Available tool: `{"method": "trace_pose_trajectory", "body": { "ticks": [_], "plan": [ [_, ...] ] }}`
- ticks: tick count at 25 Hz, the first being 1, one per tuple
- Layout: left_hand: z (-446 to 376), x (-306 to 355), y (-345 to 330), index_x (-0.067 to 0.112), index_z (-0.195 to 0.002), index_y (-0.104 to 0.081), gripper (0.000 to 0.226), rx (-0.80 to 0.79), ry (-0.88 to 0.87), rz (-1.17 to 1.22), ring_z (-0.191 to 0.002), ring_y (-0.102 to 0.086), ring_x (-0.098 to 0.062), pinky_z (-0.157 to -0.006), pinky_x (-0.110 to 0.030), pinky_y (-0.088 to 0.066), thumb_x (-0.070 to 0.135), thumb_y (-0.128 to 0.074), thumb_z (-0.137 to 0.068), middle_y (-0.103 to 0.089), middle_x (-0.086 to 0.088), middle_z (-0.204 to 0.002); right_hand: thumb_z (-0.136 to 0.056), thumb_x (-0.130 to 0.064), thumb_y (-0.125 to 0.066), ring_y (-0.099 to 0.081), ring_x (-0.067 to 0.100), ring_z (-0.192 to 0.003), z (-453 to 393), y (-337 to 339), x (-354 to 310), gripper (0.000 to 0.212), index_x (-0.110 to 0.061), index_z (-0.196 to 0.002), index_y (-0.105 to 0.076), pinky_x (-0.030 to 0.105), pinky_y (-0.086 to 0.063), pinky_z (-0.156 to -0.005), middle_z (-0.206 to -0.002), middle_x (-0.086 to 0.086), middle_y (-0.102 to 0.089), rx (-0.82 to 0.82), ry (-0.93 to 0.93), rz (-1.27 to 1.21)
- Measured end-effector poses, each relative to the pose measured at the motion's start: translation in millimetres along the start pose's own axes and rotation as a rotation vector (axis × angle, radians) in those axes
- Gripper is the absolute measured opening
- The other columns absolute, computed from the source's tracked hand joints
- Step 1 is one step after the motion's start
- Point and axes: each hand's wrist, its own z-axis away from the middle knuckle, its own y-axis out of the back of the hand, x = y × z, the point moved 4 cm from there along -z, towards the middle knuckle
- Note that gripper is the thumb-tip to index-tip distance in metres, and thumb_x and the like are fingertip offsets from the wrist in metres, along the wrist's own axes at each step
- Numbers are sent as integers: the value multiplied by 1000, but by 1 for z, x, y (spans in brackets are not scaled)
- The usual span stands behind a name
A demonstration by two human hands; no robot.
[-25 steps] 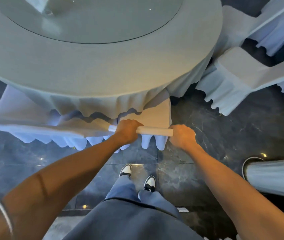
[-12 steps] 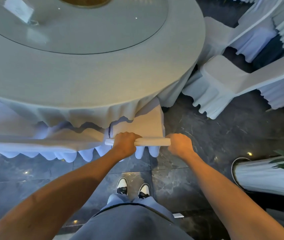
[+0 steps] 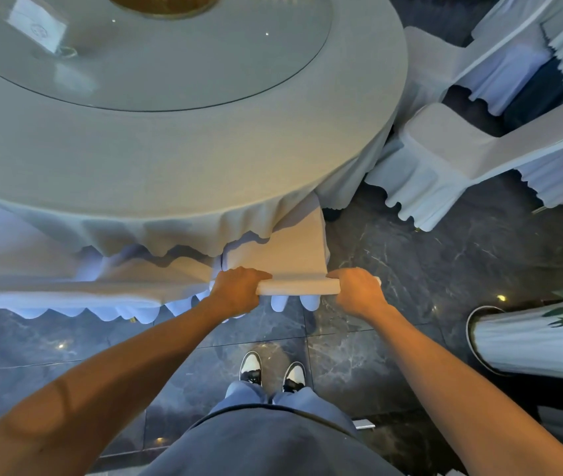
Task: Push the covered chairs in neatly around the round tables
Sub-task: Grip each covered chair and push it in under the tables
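A white-covered chair (image 3: pixel 283 252) stands in front of me with its seat tucked under the round table (image 3: pixel 204 159), whose grey cloth hangs over it. My left hand (image 3: pixel 237 290) grips the left end of the chair's top rail. My right hand (image 3: pixel 355 292) grips the right end. A second covered chair (image 3: pixel 67 280) sits to the left, its back close beside the one I hold. Two more covered chairs (image 3: pixel 451 163) stand at the right of the table, angled and pulled out.
A glass turntable (image 3: pixel 156 60) with a card holder lies on the table. A white planter (image 3: pixel 534 341) with green leaves stands on the dark marble floor at the right. My shoes (image 3: pixel 271 371) are behind the chair. Another covered chair (image 3: pixel 499 60) is at the far right.
The chair has stayed under the table edge with both hands on its rail. My view has tilted back, showing more of the table top and the right chairs.
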Motion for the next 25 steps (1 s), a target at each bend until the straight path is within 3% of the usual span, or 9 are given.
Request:
{"method": "trace_pose_trajectory", "body": {
  "ticks": [6, 10, 14, 20, 23, 25],
  "plan": [
    [-2, 1, 3, 40, -129, -61, 45, 62, 19, -16, -93, -65, -24, -65, -27, -34, 19, -54, -89, -72, 0, -107, -78, -11, -60, -66, 27, -86, 0, 10, 3, 35, -27, -107, -71, 35, -53, -73, -93, 2, -73, 16, -13, 57],
    [-9, 12, 3, 40, -125, -63, 43, 50, 19, 24, -90, -65, -24, -66, -28, -36, 20, -55, -88, -72, 1, -103, -77, -14, -59, -66, 26, -81, -2, 18, 14, 25, -27, -96, -70, 36, -54, -71, -84, 0, -70, 48, -63, 95],
    [-4, 11, -5, 39, -134, -57, 48, 55, 62, 16, -101, -65, -24, -75, -29, -42, 21, -52, -90, -69, 2, -118, -80, -11, -60, -66, 28, -89, -2, 14, 15, 32, -23, -109, -69, 38, -53, -75, -98, 3, -71, -13, -26, 87],
    [-5, 12, -3, 37, -137, -54, 48, 26, 77, 11, -101, -65, -24, -74, -28, -43, 23, -53, -91, -68, -1, -119, -78, -11, -59, -66, 29, -88, -1, 11, 17, 37, -24, -112, -67, 37, -51, -72, -99, 4, -72, 0, -6, 49],
    [-9, 18, -5, 32, -138, -52, 51, -77, 60, 47, -106, -63, -25, -77, -29, -42, 37, -58, -88, -65, 0, -123, -73, -16, -57, -66, 27, -87, -1, 12, 21, 46, -30, -115, -65, 35, -52, -68, -100, -1, -72, -13, 45, -7],
    [-18, 27, -6, 27, -128, -56, 51, -198, 47, 76, -104, -62, -24, -75, -29, -41, 50, -61, -82, -65, 0, -119, -69, -22, -55, -66, 24, -86, -1, 14, 30, 46, -34, -112, -64, 36, -54, -67, -98, -7, -71, -65, 99, -82]
  ]
}}
